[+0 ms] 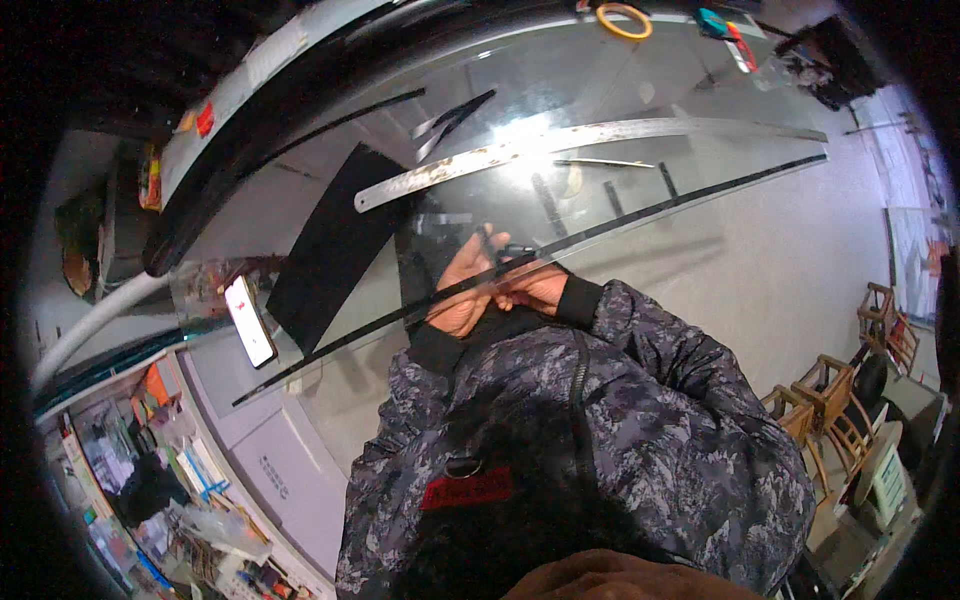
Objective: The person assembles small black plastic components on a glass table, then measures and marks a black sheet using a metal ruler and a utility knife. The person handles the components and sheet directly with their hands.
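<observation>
A large clear glass sheet (pixel 700 90) lies across the workbench. Its near edge runs as a long dark line past my hands. My left hand (pixel 462 288) lies on the glass at that edge, fingers curled, thumb side up. My right hand (pixel 533 287) is close beside it, closed around a small dark tool (pixel 512 250) whose tip rests on the glass. A long rusty metal straightedge (pixel 560 140) lies on the glass beyond my hands. My grey patterned jacket sleeves hide both wrists.
A black panel (pixel 330 245) lies left of my hands. A phone with a lit screen (pixel 249 320) lies further left. A yellow tape roll (pixel 624 20) sits at the far side. Wooden chairs (pixel 830 400) stand at right. Cluttered shelves (pixel 150 490) fill the lower left.
</observation>
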A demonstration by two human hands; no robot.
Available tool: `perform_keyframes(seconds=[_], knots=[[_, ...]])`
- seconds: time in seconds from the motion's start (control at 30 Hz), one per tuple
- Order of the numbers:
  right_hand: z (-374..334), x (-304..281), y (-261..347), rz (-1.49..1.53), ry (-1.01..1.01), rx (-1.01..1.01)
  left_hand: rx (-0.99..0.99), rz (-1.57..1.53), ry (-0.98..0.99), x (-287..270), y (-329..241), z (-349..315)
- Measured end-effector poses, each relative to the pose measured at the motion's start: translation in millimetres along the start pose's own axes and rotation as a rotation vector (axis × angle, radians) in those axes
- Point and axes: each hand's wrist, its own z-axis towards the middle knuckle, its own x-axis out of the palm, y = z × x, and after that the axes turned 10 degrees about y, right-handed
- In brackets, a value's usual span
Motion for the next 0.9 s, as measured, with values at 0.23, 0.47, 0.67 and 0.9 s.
perform_keyframes(seconds=[0.23,0.47,0.67,0.9], knots=[[-2.3,10.0,7.3,-0.028,0.009,-0.060,-0.311,0.296,-0.027,-1.9,-4.8,-13.6],[-10.4,-9.6,12.0,-1.065,0.232,-0.314,-0.451,0.623,0.272,37.7,-2.0,-17.5],[-45.0,29.0,37.1,-1.043,0.215,-0.300,-0.242,0.786,-0.055,69.9,-58.8,-18.5],[-107.2,51.0,137.5,-1.464,-0.173,-0.677,0.206,1.503,-0.452,59.3,-135.0,20.2]])
